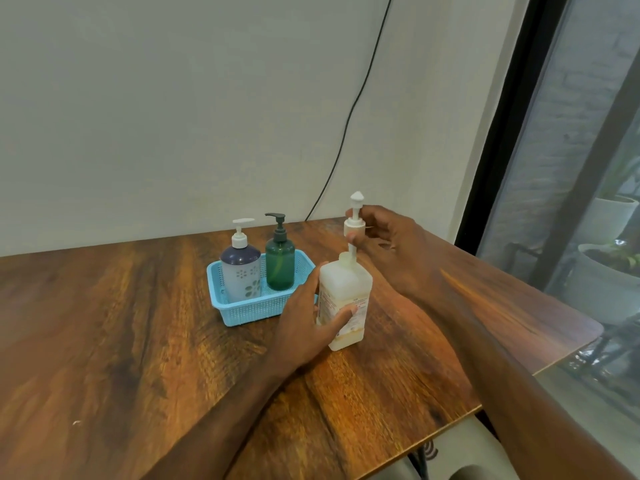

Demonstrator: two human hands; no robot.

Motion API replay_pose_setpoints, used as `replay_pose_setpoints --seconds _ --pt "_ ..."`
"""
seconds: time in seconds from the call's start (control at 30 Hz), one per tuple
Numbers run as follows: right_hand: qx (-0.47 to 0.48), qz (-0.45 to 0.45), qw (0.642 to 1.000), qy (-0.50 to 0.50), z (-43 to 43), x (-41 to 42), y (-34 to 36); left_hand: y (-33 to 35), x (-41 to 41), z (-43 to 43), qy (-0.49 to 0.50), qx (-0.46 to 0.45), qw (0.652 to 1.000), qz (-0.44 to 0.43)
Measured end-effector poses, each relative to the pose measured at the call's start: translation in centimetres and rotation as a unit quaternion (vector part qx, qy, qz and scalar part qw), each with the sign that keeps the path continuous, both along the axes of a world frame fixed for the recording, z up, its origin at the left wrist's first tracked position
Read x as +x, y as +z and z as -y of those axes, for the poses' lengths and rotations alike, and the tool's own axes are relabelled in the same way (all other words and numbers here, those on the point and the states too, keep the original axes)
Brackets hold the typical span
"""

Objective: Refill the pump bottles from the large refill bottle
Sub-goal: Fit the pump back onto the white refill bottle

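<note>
The large translucent white refill bottle (pixel 348 292) stands upright on the wooden table (pixel 121 323), with a little yellowish liquid at its bottom. My left hand (pixel 308 323) grips its body from the left. My right hand (pixel 384 237) holds the white pump head (pixel 355 221) lifted above the bottle's neck, its tube still reaching into the opening. Left of it, a blue basket (pixel 242 311) holds two pump bottles: a white and dark blue one with a flower pattern (pixel 241 268) and a green one with a dark pump (pixel 280 261).
A black cable (pixel 349 112) hangs down the wall behind the table. The table's right edge runs near a window, with plant pots (pixel 606 285) outside. A grey seat (pixel 460 455) shows below the front right corner.
</note>
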State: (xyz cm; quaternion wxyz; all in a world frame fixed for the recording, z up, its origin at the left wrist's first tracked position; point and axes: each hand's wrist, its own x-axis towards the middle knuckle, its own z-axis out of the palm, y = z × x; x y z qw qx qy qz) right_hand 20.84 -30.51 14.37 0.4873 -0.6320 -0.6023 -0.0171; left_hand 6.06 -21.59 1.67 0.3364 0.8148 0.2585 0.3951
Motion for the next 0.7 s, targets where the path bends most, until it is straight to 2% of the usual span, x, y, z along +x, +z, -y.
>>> replay_pose_setpoints --seconds 0.27,0.4,0.53,0.7 --pt "-0.005 -0.022 1.0 -0.006 -0.2 0.0 -0.7 0.1 -0.1 0.1 0.002 -0.004 1.0 -0.001" --pt "-0.062 0.018 0.998 0.005 -0.5 -0.3 -1.6 0.1 -0.1 0.1 0.006 -0.003 1.0 0.0" --pt "-0.092 -0.036 0.995 -0.015 -0.1 0.2 -2.4 0.2 0.0 0.2 0.006 -0.009 1.0 -0.012" --pt "-0.103 -0.045 0.994 -0.011 0.4 0.5 -2.6 0.3 -0.1 0.1 0.002 -0.003 1.0 -0.023"
